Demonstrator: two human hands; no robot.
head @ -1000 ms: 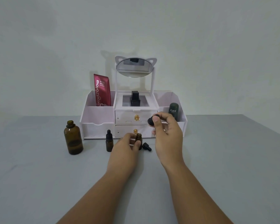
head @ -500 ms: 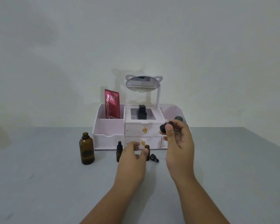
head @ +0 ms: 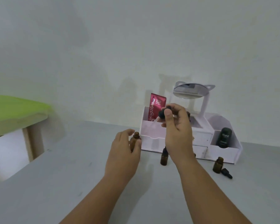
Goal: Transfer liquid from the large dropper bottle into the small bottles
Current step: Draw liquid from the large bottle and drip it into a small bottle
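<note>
The large amber dropper bottle (head: 134, 141) stands uncapped on the grey table, left of the organizer. My left hand (head: 124, 152) wraps around it, thumb on its right side. My right hand (head: 179, 131) holds the dropper (head: 161, 114) by its black bulb above and to the right of that bottle; the clear glass pipette slants down-left. A small capped amber bottle (head: 164, 157) stands below my right hand. Further right, a second small bottle (head: 217, 165) stands open, with its black dropper cap (head: 227, 173) lying beside it.
A white cosmetic organizer (head: 223, 151) with drawers and a cat-ear mirror (head: 191, 90) stands behind the bottles. It holds a red sachet (head: 157, 105) and a dark green bottle (head: 225, 137). A green-topped wooden table (head: 14, 113) stands at the left, past the grey table's edge.
The view has swung left. My left hand left the small open bottle and went to the large bottle. My right hand carried the dropper leftward, above the large bottle.
</note>
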